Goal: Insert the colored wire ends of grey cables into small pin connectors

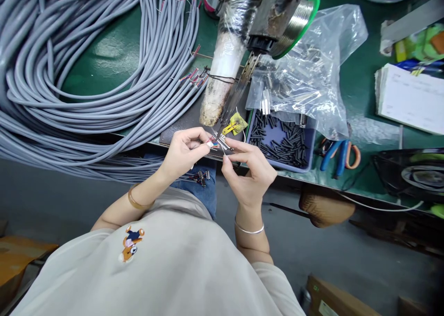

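Two bare hands work close together at the front edge of the green bench (pixel 364 98). Fingers of the left hand (pixel 182 153) are closed on thin coloured wires (pixel 214 144); the right hand (pixel 250 171) pinches a thin pale strand (pixel 224 152) between thumb and fingers. Between them sits a small metal-pinned connector (pixel 222 142) (whether either hand touches it is hard to tell), just below the tip of a dark metal tool (pixel 239 91). A yellow piece (pixel 237 123) lies just beside that tip. Near the right hand, a blue-purple tray (pixel 311 151) holds many short black pieces (pixel 290 142), with a clear plastic bag (pixel 333 43) partly over its far edge. Grey cables (pixel 114 103) spread across the left side.
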Motion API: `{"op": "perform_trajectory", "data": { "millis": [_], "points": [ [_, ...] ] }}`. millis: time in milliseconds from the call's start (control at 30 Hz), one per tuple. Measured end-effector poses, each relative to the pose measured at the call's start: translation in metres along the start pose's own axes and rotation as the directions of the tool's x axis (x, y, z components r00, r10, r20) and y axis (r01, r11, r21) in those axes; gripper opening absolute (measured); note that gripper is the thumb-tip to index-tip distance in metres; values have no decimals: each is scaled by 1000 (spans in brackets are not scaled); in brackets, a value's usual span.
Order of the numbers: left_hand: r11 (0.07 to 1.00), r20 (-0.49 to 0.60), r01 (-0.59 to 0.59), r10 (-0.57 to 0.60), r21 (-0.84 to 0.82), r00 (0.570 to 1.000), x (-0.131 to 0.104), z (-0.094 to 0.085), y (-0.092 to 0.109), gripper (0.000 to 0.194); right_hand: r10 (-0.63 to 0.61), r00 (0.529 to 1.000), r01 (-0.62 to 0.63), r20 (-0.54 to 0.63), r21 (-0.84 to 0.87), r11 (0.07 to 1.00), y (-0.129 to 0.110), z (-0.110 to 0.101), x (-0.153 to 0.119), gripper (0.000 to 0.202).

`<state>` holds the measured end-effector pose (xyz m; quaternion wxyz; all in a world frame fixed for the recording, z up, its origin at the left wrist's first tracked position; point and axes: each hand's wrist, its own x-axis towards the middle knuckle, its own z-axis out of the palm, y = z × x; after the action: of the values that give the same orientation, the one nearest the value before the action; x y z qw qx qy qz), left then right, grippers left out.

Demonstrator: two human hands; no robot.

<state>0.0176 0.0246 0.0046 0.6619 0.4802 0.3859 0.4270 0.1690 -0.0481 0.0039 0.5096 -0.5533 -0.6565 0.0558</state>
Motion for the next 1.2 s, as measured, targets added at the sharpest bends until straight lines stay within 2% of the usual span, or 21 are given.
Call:
{"op": "perform_trajectory", "data": {
  "millis": [167,367,500,633,700,867,967,1200],
  "points": [
    [1000,13,25,-25,11,1000,-2,-4,-3,13,6,1000,-6,2,1,1000,3,1,-6,14],
    [994,85,111,-110,-12,990,-5,-8,-3,18,194,981,-195,20,124,973,1,1,-6,11],
    [996,81,87,-86,-4,993,-5,-8,0,18,205,978,-207,28,109,972,0,-1,-6,11],
    [988,169,150,-152,28,974,-5,-10,3,17,242,969,-247,54,125,961,2,-2,-7,12],
    [988,153,155,-152,-12,976,-6,-9,4,17,258,965,-262,47,151,953,2,-2,-8,12],
    [1000,36,31,-31,-1,999,-8,-2,2,16,148,989,-147,-4,108,983,1,2,-9,13],
    [999,27,-22,21,37,999,-8,0,1,15,82,997,-80,-16,74,994,2,3,-8,16],
    [997,21,-63,62,45,998,-5,0,-1,13,45,999,-44,-12,50,998,5,4,-4,17]
  ]
}}
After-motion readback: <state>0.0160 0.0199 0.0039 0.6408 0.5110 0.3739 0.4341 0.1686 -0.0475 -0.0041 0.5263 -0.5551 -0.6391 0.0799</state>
